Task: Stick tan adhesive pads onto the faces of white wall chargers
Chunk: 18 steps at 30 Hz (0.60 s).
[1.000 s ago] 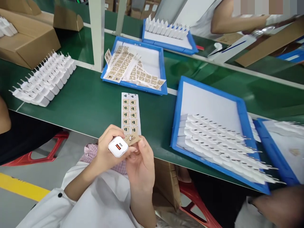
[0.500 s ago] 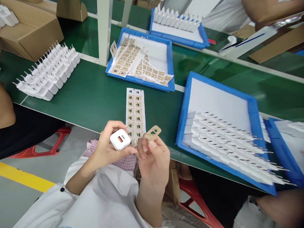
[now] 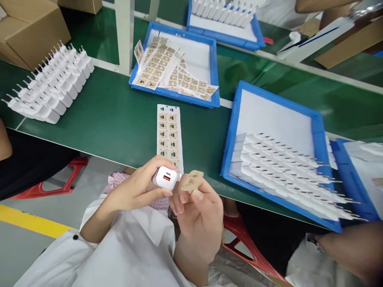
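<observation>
Left hand [image 3: 131, 187], as I watch from afar, curled around a white rounded-square plastic charger [image 3: 166, 178], right hand [image 3: 200, 215] pinching a thin tan cut-out sticker [image 3: 193, 181], both at the green table's [image 3: 119, 137] near edge, white paper sticker sheet [image 3: 168, 129] just beyond.

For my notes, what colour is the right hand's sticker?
The sticker is tan, clearest in the head view.
</observation>
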Available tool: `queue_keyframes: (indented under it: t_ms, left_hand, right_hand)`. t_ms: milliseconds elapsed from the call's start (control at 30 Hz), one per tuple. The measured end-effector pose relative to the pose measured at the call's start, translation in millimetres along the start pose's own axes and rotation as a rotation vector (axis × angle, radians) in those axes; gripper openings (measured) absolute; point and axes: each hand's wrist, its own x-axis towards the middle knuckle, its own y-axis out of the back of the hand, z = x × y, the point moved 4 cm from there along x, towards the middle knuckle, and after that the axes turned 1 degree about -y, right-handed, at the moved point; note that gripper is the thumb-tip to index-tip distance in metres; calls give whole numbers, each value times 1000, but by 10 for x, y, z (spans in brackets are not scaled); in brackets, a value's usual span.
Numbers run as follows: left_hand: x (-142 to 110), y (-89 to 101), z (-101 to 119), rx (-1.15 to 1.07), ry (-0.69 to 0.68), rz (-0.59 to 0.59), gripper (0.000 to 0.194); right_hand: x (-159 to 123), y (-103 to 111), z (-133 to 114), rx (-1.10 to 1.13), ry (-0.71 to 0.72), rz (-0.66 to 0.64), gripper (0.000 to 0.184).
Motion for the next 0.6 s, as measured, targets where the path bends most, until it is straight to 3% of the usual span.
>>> queue_keyframes:
  t_ms: [100,367,600]
  left_hand:
    - [0,-11,-9,68,20,-63,32]
    - [22,-79,95,141,-161,0,44]
    - [24,-99,145,208,-253,23,42]
  right_hand:
    - [-14,28,34,-39,-22,-20,32]
    - [-122,36,110,-66,-28,62,29]
    - [-131,35,121,-68,-5,34,25]
